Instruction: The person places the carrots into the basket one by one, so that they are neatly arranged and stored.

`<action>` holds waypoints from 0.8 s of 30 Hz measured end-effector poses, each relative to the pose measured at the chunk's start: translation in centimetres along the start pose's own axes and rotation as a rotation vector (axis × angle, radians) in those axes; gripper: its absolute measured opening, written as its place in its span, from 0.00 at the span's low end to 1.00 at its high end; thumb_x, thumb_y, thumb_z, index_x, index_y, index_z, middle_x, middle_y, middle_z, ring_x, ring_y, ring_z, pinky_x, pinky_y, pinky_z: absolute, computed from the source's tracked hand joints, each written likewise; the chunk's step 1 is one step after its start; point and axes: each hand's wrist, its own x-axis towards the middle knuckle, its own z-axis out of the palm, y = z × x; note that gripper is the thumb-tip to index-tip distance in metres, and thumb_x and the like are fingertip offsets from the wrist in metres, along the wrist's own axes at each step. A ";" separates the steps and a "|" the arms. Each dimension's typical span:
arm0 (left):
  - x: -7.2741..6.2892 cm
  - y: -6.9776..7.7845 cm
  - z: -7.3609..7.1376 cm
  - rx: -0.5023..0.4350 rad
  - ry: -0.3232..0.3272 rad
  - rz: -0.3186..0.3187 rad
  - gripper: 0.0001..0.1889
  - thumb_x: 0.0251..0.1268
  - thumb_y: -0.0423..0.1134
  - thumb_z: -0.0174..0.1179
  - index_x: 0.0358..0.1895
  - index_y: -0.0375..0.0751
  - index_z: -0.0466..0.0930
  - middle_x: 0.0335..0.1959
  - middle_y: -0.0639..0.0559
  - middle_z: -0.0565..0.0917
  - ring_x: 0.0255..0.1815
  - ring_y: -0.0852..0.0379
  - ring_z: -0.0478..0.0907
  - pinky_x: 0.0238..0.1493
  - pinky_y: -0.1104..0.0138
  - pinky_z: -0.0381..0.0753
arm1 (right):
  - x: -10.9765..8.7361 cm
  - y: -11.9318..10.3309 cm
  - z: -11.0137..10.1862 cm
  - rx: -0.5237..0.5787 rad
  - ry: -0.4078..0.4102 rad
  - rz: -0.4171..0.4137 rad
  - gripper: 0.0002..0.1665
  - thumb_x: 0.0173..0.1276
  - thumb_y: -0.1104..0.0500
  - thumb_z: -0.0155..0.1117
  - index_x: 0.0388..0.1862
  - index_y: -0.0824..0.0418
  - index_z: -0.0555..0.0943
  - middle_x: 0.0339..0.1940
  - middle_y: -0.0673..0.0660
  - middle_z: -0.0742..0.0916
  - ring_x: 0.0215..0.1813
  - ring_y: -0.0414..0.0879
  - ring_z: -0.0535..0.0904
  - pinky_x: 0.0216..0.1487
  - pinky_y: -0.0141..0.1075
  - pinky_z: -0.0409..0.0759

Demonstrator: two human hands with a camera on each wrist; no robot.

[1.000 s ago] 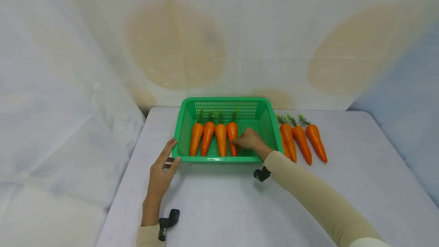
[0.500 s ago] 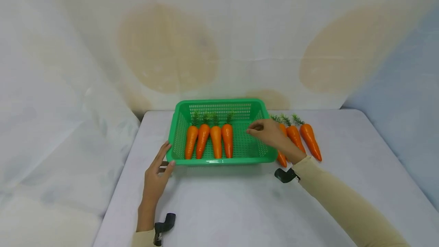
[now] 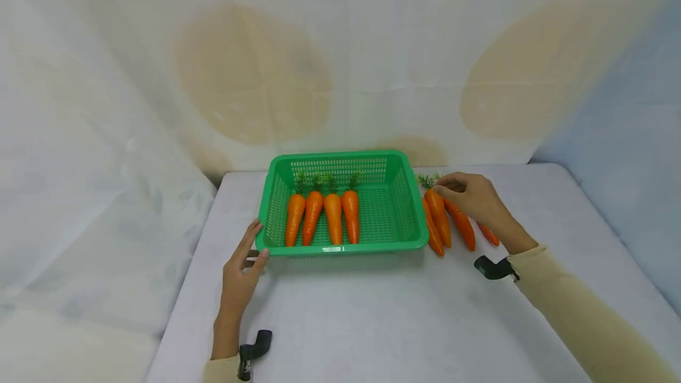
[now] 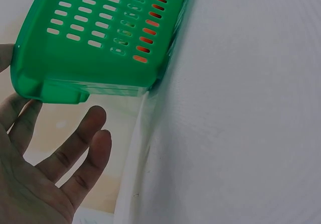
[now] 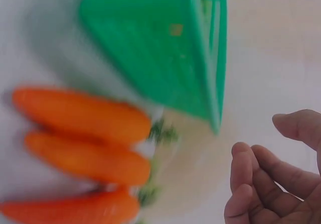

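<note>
Several orange carrots point(image 3: 333, 217) with green tops lie side by side in the left and middle of a green plastic basket point(image 3: 340, 249). My left hand point(image 3: 238, 282) holds the basket's near left corner, thumb on the front rim and fingertips on the left side; its other fingers extend loosely in the left wrist view. My right hand point(image 3: 473, 197) is over more carrots point(image 3: 437, 217) on the table right of the basket, fingertips near the green tops. In the right wrist view, thumb and fingers point(image 5: 242, 163) are apart with nothing between them. The hand partly hides the rightmost carrots.
The basket stands on a table point(image 3: 362, 312) with a white cover, near its far edge. A pale curtain point(image 3: 372, 75) with tan round patches hangs behind it. More cloth point(image 3: 80, 194) hangs to the left, and a bluish sheet point(image 3: 628, 135) to the right.
My right hand has left the inside of the basket and moved right, over the carrots on the table. The left hand stays at the basket's corner. The head view has shifted slightly.
</note>
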 end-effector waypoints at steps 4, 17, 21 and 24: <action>0.0 0.7 0.0 0.022 0.003 0.015 0.30 0.72 0.31 0.59 0.76 0.42 0.65 0.76 0.47 0.64 0.41 0.59 0.79 0.40 0.70 0.81 | -0.1 2.7 -1.0 -0.014 0.047 0.061 0.32 0.75 0.39 0.57 0.61 0.64 0.79 0.56 0.68 0.83 0.57 0.64 0.78 0.56 0.60 0.76; 0.1 1.9 -0.2 0.010 0.004 -0.007 0.29 0.72 0.31 0.59 0.75 0.41 0.66 0.76 0.48 0.65 0.40 0.58 0.80 0.39 0.67 0.81 | -0.2 9.6 -1.0 -0.070 0.112 0.225 0.36 0.76 0.41 0.56 0.61 0.72 0.75 0.56 0.74 0.80 0.55 0.68 0.74 0.54 0.61 0.76; 0.1 1.8 -0.2 0.010 0.006 -0.008 0.29 0.72 0.30 0.59 0.75 0.41 0.66 0.76 0.48 0.65 0.40 0.59 0.80 0.38 0.66 0.82 | -0.2 11.2 -0.6 -0.086 0.112 0.290 0.39 0.74 0.40 0.58 0.61 0.74 0.73 0.54 0.74 0.79 0.52 0.67 0.75 0.50 0.57 0.79; 0.1 1.8 -0.2 0.005 0.005 -0.005 0.29 0.72 0.30 0.59 0.75 0.41 0.66 0.76 0.48 0.65 0.40 0.61 0.80 0.38 0.65 0.82 | -0.2 12.3 -0.2 -0.083 0.108 0.329 0.41 0.72 0.39 0.60 0.61 0.76 0.72 0.54 0.75 0.79 0.51 0.67 0.75 0.49 0.55 0.80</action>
